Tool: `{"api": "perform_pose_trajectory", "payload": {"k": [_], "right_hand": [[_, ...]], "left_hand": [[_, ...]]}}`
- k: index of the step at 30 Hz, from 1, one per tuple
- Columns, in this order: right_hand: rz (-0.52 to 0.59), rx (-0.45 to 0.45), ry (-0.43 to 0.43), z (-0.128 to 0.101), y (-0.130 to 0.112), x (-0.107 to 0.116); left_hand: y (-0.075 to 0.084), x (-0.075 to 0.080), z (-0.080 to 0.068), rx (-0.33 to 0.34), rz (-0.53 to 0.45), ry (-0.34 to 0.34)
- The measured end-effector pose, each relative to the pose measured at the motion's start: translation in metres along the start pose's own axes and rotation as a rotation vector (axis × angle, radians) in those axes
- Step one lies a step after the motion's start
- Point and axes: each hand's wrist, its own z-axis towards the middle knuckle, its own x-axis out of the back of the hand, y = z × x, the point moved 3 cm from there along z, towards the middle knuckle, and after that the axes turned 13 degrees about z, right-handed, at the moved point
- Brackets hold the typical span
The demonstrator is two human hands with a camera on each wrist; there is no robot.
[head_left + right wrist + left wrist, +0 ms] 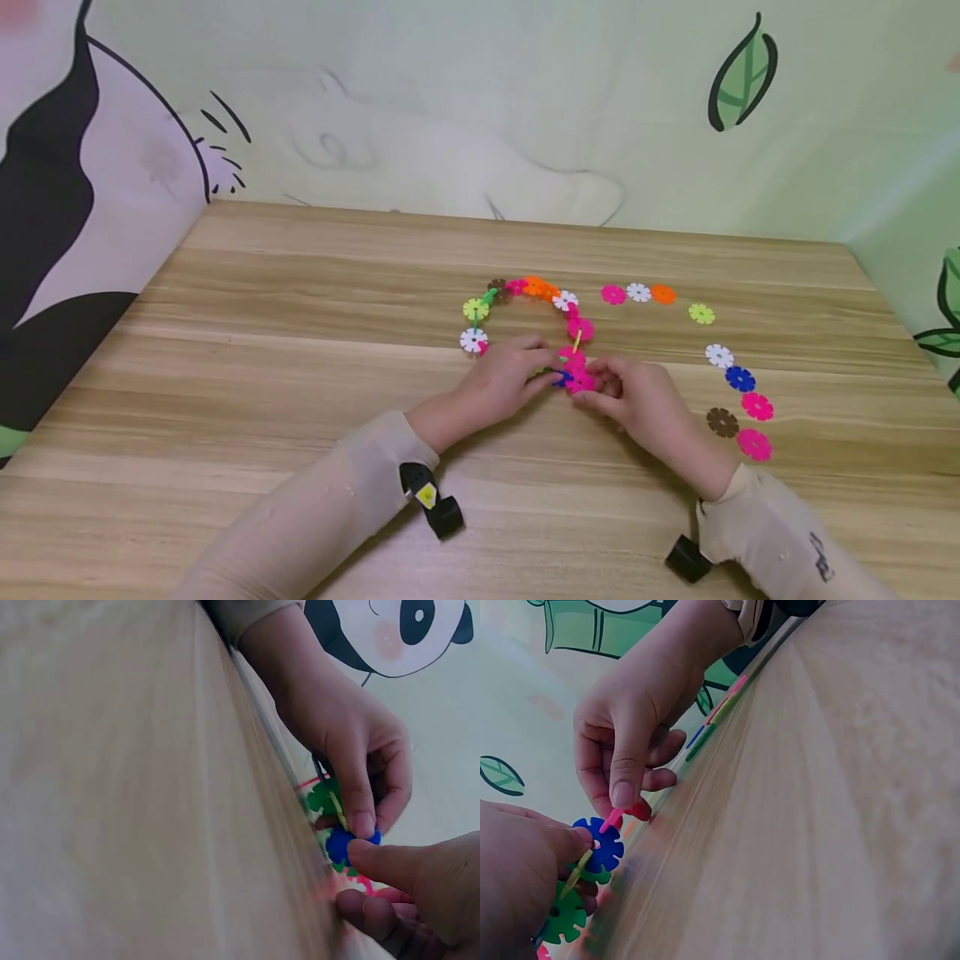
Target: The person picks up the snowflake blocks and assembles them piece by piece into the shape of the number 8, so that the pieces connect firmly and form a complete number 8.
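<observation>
The left hand pinches the blue disc between thumb and fingers. The right hand grips a pink disc with thumb and fingertips. In the left wrist view the pink disc stands edge-on and meets the rim of the blue disc; how deeply the slots engage cannot be told. Both hands work close together, near the middle of the table.

Next to the blue disc, beneath the left hand, are a yellow disc, seen edge-on, and a green disc. Part of this section is hidden by the fingers.

Beyond the hands, the chain of slotted discs curves on the table. Its visible members include a white disc at the left, a lime disc, a brown disc and an orange disc at the far side. The right side descends through pink pieces toward the fingers.

To the right of the chain, loose discs lie flat in a scattered arc: pink, white, orange, lime, white, blue, pink, brown and pink.

A black camera is mounted at the left sleeve. Behind the table, the wall carries a painted leaf.
</observation>
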Motion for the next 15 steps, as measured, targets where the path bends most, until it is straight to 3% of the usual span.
{"api": "perform_pose_trajectory", "payload": {"k": [8, 15], "right_hand": [[0.098, -0.010, 0.021, -0.0033, 0.0020, -0.0058], [-0.042, 0.034, 0.010, 0.0018, 0.0014, -0.0036]], "left_hand": [[0.0014, 0.0029, 0.0005, -0.022, -0.029, 0.073], [-0.0004, 0.0011, 0.0003, 0.000, 0.006, -0.016]]}}
